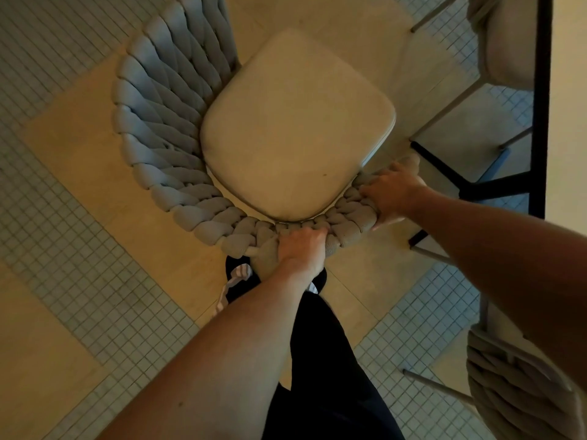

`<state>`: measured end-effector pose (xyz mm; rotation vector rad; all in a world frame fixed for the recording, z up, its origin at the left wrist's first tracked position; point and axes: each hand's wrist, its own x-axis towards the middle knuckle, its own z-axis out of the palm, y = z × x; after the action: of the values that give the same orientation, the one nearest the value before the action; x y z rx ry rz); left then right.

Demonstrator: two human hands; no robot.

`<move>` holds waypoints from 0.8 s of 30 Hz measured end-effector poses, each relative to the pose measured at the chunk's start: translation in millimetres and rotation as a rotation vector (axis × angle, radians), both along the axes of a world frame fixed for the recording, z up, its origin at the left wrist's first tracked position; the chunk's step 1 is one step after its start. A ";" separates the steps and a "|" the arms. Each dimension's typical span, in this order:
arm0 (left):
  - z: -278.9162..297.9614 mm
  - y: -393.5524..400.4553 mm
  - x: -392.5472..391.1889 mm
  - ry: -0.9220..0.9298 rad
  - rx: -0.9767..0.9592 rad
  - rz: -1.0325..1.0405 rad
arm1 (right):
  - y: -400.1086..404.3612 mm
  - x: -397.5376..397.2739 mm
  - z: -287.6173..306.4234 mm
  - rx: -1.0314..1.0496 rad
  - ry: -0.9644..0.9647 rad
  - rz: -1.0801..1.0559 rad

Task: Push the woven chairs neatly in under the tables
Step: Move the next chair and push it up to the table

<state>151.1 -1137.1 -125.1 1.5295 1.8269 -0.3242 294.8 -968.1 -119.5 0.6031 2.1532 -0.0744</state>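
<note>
A black table frame (540,106) ran down the right edge of the frame, with a second woven chair (521,389) at lower right and a third (505,39) at upper right. The floor (79,217) mixed small grey tiles with beige slabs. The woven chair (295,122) filled the centre; the left hand (301,246) and right hand (392,192) each gripped its braided backrest rim.

floor (79,198): beige slabs, small grey mosaic tiles; light: dim, warm
</note>
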 end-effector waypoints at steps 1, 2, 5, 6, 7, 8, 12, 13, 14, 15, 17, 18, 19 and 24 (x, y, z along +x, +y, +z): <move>-0.6 -0.3 -1.3 -0.002 0.012 -0.021 | 0.9 -1.0 0.3 -0.002 -0.002 0.001; 0.1 -0.7 -2.9 -0.010 0.016 -0.042 | 0.1 -2.2 1.9 -0.005 -0.008 -0.001; 1.7 -0.6 -7.2 -0.048 0.014 -0.069 | -4.4 -5.9 6.4 0.008 -0.043 -0.023; 2.3 -1.3 -9.1 -0.054 0.005 -0.088 | -7.4 -7.3 8.2 0.009 -0.055 -0.035; 2.0 -3.3 -12.1 -0.053 -0.005 -0.113 | -12.0 -8.5 9.5 0.006 -0.057 -0.052; 1.0 -6.1 -16.1 -0.052 -0.013 -0.139 | -17.9 -9.7 9.5 0.002 -0.054 -0.069; -3.1 -18.2 -37.7 -0.061 -0.034 -0.240 | -46.4 -14.9 10.2 -0.012 -0.050 -0.154; -5.1 -21.0 -44.3 -0.068 -0.048 -0.263 | -53.6 -17.2 11.0 -0.018 -0.048 -0.186; -7.2 -24.2 -51.9 -0.070 -0.062 -0.287 | -61.5 -20.9 11.2 -0.029 -0.044 -0.214; -8.3 -27.7 -60.5 -0.068 -0.070 -0.309 | -69.9 -25.3 12.5 -0.038 -0.041 -0.243; -10.5 -34.1 -77.5 -0.073 -0.082 -0.345 | -87.5 -35.2 12.4 -0.062 -0.042 -0.307; -10.8 -36.6 -86.0 -0.079 -0.101 -0.368 | -96.1 -40.4 10.7 -0.070 -0.038 -0.339; -9.4 -38.6 -94.4 -0.082 -0.127 -0.392 | -104.5 -45.5 9.1 -0.075 -0.034 -0.374; 3.4 -45.5 -136.3 0.027 -0.184 -0.535 | -141.3 -77.8 -4.6 -0.140 -0.045 -0.494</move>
<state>14.8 -1182.6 -121.7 1.8645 1.3354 -0.7433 217.0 -1109.4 -124.1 1.0288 1.8932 -0.4701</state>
